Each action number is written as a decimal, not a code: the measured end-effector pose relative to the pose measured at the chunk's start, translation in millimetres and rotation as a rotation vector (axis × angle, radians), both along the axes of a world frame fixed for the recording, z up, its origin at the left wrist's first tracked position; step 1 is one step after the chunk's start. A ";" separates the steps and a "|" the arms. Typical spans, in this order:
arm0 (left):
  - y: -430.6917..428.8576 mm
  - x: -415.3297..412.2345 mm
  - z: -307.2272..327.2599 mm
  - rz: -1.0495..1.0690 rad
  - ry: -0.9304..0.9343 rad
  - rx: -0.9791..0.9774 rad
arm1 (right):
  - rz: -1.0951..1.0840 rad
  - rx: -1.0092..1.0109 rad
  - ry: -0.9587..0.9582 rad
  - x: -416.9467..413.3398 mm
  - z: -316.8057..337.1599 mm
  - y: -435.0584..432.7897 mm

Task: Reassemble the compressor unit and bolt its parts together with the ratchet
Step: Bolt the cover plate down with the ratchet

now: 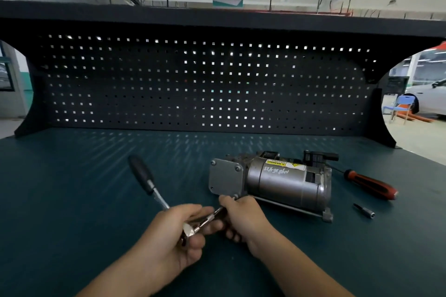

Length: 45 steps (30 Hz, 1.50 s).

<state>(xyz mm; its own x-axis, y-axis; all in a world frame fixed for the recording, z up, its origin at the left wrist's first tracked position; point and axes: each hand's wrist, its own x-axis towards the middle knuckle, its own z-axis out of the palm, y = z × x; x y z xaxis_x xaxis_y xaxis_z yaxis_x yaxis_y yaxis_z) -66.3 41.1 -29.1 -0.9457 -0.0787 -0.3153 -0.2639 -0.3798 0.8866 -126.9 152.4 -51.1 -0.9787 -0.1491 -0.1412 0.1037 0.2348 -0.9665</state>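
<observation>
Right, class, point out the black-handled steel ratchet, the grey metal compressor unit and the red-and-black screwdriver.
black-handled steel ratchet [141, 173]: head view, on its black grip.
grey metal compressor unit [284, 183]: head view, on its cylindrical body.
red-and-black screwdriver [371, 184]: head view, on its handle.

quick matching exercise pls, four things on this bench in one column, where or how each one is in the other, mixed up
1 ratchet
2 compressor
3 screwdriver
4 loose bit

a far right, red and black handle
b gripped in the left hand
c mid-bench, yellow warning label
d small, just nearer than the screwdriver

Pairs: 1-b, 2-c, 3-a, 4-d
</observation>
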 end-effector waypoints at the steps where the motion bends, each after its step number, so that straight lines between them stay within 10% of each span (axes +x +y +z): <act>1: -3.1 0.2 -1.5 -0.027 0.064 -0.215 | 0.012 0.005 0.008 -0.2 -0.4 -0.4; 5: -14.3 2.8 -13.9 -0.128 0.563 -1.373 | -0.009 -0.072 0.028 0.2 -2.5 1.8; 8: -13.5 5.2 -19.4 -0.132 0.686 -1.756 | -0.021 -0.084 0.032 1.0 -2.6 3.7; 11: -7.4 7.4 -15.1 -0.080 0.664 -1.376 | -0.043 -0.077 0.008 -0.3 0.3 4.4; 18: -0.2 2.3 1.3 0.030 -0.066 0.408 | -0.016 -0.107 -0.084 -2.7 5.6 6.3; 21: -2.3 1.6 3.7 0.002 -0.011 0.165 | 0.004 -0.098 -0.075 -2.2 4.7 5.1; 28: -15.5 2.1 -16.8 -0.184 0.650 -1.617 | -0.046 -0.051 0.063 -1.1 -2.3 5.4; 31: -6.8 5.2 -18.2 -0.168 0.638 -1.351 | -0.042 -0.104 0.029 -2.0 -1.4 5.4; 39: -9.9 -1.7 2.9 0.035 -0.065 0.385 | -0.036 -0.176 -0.059 -3.3 2.4 2.3; 41: -8.3 -0.5 4.9 0.009 -0.031 0.279 | -0.023 -0.161 -0.051 -3.2 2.0 3.1; 45: -8.9 2.5 -7.3 -0.035 0.299 -0.779 | -0.043 -0.128 -0.010 -2.3 0.3 4.6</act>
<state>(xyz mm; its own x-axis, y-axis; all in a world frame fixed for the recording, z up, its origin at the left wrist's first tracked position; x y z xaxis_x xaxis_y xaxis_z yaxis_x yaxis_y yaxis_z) -63.8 32.2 -36.5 -0.9868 -0.1395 0.0821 0.0242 0.3747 0.9268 -129.2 157.1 -50.8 -0.9832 -0.1241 -0.1338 0.1211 0.1043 -0.9871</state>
